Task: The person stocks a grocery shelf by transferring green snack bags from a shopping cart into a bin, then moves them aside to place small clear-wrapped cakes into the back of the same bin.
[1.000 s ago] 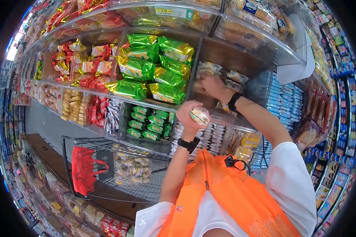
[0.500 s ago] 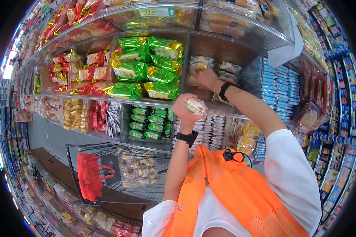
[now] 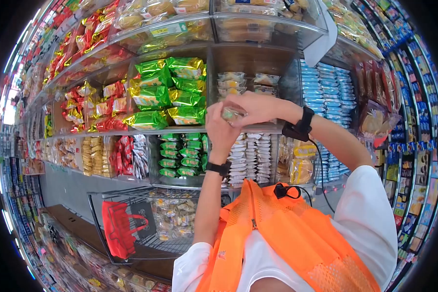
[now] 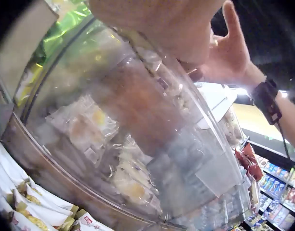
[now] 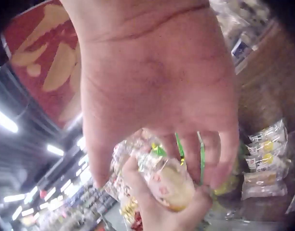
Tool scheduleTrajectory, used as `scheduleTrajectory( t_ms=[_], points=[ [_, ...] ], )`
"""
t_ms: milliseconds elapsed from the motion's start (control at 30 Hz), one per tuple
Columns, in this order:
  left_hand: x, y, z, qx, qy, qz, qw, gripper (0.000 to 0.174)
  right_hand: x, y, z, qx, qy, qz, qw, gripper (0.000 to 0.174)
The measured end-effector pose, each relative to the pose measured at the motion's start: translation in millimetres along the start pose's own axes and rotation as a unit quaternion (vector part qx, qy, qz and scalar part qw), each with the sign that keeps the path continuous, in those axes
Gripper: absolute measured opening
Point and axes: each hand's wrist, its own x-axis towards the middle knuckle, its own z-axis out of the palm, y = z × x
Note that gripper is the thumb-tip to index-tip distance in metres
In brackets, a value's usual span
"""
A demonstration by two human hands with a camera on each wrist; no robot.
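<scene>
My left hand (image 3: 220,127) grips a small clear-wrapped pastry (image 5: 169,185) in front of the shelf. My right hand (image 3: 259,107) is held close over it, palm towards the left hand; in the right wrist view its fingers (image 5: 217,159) and thumb reach loosely forward around the packet. The left wrist view shows the right hand's thumb raised apart. Behind both hands, similar wrapped pastries (image 3: 266,80) stand in two stacks inside a clear-fronted compartment. Part of the held pastry is hidden by fingers.
Green and gold packs (image 3: 151,95) fill the compartment to the left, blue packets (image 3: 326,92) the one to the right. White packets (image 3: 252,158) lie in the bin below. A cart (image 3: 168,248) at lower left carries a red bag (image 3: 117,228) and bagged snacks (image 3: 173,219).
My right hand has left the pastry compartment and moved to the left hand. The left hand keeps its hold on the wrapped pastry. The head view has shifted a little to the right.
</scene>
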Motion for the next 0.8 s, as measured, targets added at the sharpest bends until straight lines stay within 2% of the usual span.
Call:
scheduleTrajectory(
  t_ms=[67,100,133,167,200,233,267,333,367,400,467,500,533,567,667,700,733,800],
  points=[
    [9,4,-6,0.001,-0.053,-0.021,0.998,0.089,0,18,-3,0.044,0.051,0.015,0.998,0.053],
    [14,5,-11,-0.034,-0.11,-0.07,0.991,0.09,5,38,2,0.071,0.085,0.011,0.994,0.05],
    [19,6,-16,-0.042,-0.109,-0.042,0.992,0.09,7,38,2,0.099,0.117,0.006,0.988,0.049],
    [26,4,-20,-0.047,-0.107,-0.014,0.993,0.09,3,34,-8,0.045,0.159,0.023,0.986,0.047],
    [31,0,-21,-0.051,-0.104,0.013,0.993,0.09,7,40,-10,-0.012,0.136,0.047,0.99,0.045],
    [34,-5,-18,-0.026,-0.077,-0.005,0.997,0.078,12,49,-15,-0.07,0.113,0.071,0.989,0.043],
    [32,-7,-17,0.031,-0.077,-0.011,0.996,0.073,18,56,-20,-0.129,0.091,0.092,0.983,0.041],
    [27,-10,-7,0.144,-0.07,-0.014,0.987,0.064,27,66,-17,-0.136,0.042,0.051,0.988,0.037],
    [24,-12,-3,0.122,-0.026,-0.035,0.992,0.051,33,71,-4,-0.139,0.016,0.027,0.99,0.036],
    [21,-13,-2,0.116,-0.024,-0.044,0.992,0.046,48,75,10,-0.145,-0.01,-0.007,0.989,0.034],
    [19,-19,-3,0.095,-0.009,-0.049,0.994,0.035,87,138,70,-0.206,0.0,-0.022,0.978,0.024],
    [22,-16,-8,0.076,-0.028,-0.059,0.995,0.034,97,118,71,-0.285,-0.058,0.0,0.957,0.025],
    [24,-13,-11,0.101,-0.043,-0.066,0.992,0.033,104,134,94,-0.191,0.021,-0.042,0.981,0.022],
    [29,-10,-15,0.098,-0.032,-0.053,0.993,0.029,107,162,124,0.096,0.111,-0.202,0.968,0.022],
    [28,-12,-16,0.098,-0.004,-0.045,0.994,0.023,120,184,142,-0.012,-0.003,-0.041,0.999,0.032],
    [28,-12,-16,0.091,0.004,-0.043,0.995,0.022,106,148,116,-0.158,-0.003,-0.029,0.987,0.034],
    [29,-11,-16,0.082,0.011,-0.039,0.996,0.021,98,126,100,-0.301,0.0,-0.014,0.953,0.036],
    [29,-12,-17,0.084,0.015,-0.038,0.996,0.016,89,134,108,-0.346,0.051,-0.037,0.936,0.04]
  ],
)
